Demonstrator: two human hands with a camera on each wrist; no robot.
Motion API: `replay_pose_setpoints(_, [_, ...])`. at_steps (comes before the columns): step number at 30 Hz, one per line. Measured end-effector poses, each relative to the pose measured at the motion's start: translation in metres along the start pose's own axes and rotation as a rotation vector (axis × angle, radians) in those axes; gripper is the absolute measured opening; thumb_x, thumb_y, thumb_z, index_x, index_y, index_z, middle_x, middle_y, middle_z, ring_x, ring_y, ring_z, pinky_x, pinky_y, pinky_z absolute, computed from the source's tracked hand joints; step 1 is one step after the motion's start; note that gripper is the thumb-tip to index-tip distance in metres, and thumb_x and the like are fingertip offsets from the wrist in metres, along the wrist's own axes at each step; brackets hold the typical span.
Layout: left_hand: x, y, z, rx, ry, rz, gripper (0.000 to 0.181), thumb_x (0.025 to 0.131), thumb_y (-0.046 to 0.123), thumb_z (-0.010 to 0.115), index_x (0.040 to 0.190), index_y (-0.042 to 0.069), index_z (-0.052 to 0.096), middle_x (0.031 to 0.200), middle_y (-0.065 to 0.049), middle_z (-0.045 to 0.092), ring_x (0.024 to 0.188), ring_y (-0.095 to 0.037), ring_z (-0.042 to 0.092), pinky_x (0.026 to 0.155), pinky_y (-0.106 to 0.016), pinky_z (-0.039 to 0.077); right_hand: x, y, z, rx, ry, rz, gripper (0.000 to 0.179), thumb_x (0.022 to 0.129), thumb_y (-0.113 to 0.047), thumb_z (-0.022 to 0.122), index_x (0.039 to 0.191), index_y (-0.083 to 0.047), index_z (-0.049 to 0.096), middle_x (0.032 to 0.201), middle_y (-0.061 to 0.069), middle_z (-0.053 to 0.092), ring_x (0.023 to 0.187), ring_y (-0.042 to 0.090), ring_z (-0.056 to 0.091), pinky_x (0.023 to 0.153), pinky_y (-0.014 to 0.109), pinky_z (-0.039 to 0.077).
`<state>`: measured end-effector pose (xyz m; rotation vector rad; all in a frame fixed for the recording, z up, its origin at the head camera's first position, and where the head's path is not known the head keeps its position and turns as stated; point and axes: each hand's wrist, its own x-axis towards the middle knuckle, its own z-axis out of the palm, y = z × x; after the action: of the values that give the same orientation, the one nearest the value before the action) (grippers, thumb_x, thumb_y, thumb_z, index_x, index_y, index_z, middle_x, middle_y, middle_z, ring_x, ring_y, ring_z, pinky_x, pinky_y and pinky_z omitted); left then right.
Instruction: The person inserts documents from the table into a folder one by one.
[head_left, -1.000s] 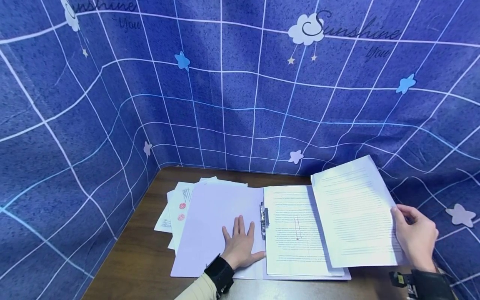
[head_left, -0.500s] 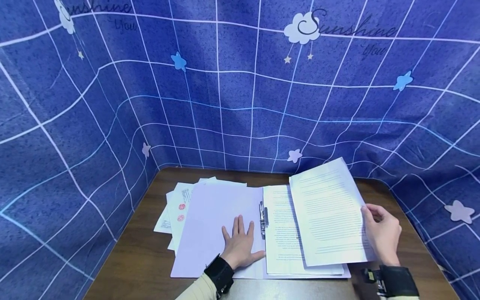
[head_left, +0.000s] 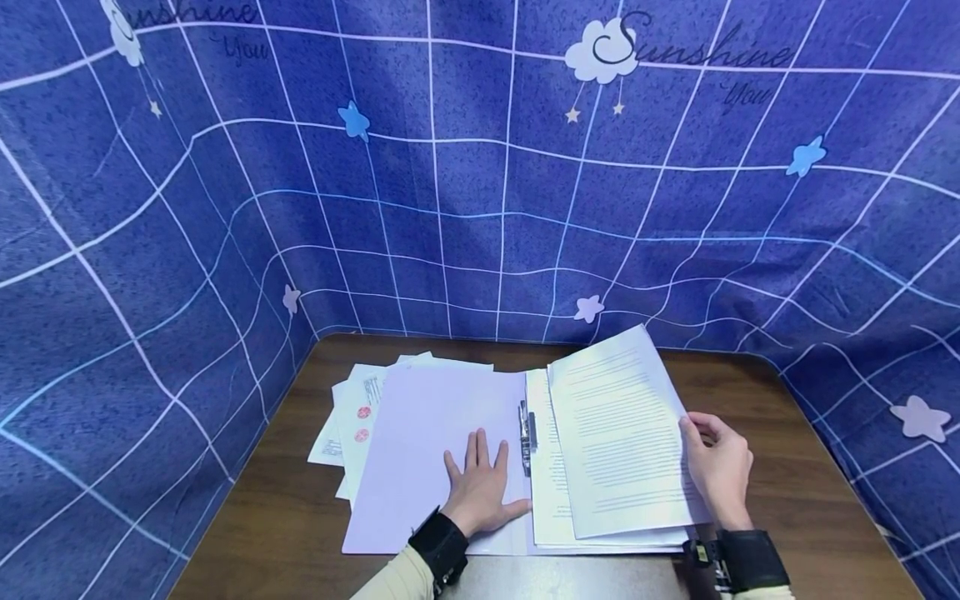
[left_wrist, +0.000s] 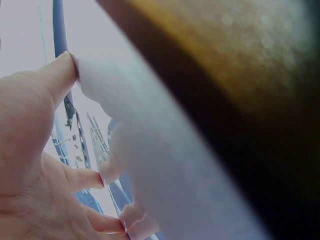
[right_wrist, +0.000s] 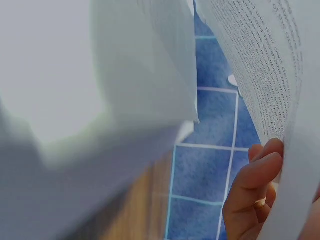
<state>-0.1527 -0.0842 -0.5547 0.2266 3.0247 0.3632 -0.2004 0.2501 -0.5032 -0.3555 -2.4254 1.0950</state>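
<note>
A pale purple ring binder (head_left: 420, 467) lies open on the table, with a metal clip (head_left: 527, 437) along its spine. My left hand (head_left: 480, 496) rests flat with spread fingers on the binder's left cover, thumb toward the spine. My right hand (head_left: 720, 462) pinches the right edge of a printed sheet (head_left: 626, 433), held tilted over the paper stack (head_left: 551, 508) on the binder's right side. In the right wrist view the fingers (right_wrist: 255, 175) curl at the sheet's edge. The left wrist view shows the left thumb and fingertips (left_wrist: 92, 178) against the glossy cover.
Several loose papers (head_left: 352, 417), some with red stamps, stick out from under the binder's left cover. The brown wooden table (head_left: 255, 508) meets a blue grid-patterned curtain (head_left: 480, 183) at the back and sides.
My right hand has moved left with the printed sheet, which now covers most of the stack and lies nearer the clip. The left hand has stayed in place.
</note>
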Motion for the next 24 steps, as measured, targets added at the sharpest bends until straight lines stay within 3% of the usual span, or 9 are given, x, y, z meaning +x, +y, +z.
replay_pose_setpoints(10, [0.0, 0.001, -0.001, -0.01, -0.013, -0.001, 0.104, 0.082, 0.075, 0.067, 0.157, 0.007, 0.041, 0.164, -0.033, 0.019, 0.153, -0.05, 0.015, 0.108, -0.083, 0.013, -0.011, -0.002, 0.018, 0.02, -0.009, -0.013, 0.023, 0.1, -0.023, 0.067, 0.111, -0.006, 0.077, 0.1, 0.014, 0.077, 0.092, 0.03, 0.072, 0.07, 0.025, 0.042])
replay_pose_setpoints(24, [0.0, 0.0, -0.002, 0.001, -0.006, 0.007, 0.105, 0.081, 0.076, 0.067, 0.157, 0.007, 0.042, 0.163, -0.034, 0.019, 0.152, -0.05, 0.016, 0.108, -0.083, 0.013, -0.022, -0.006, 0.028, 0.032, -0.032, 0.011, 0.02, 0.099, -0.022, 0.069, 0.109, -0.008, 0.078, 0.095, 0.012, 0.078, 0.091, 0.031, 0.072, 0.07, 0.03, 0.042])
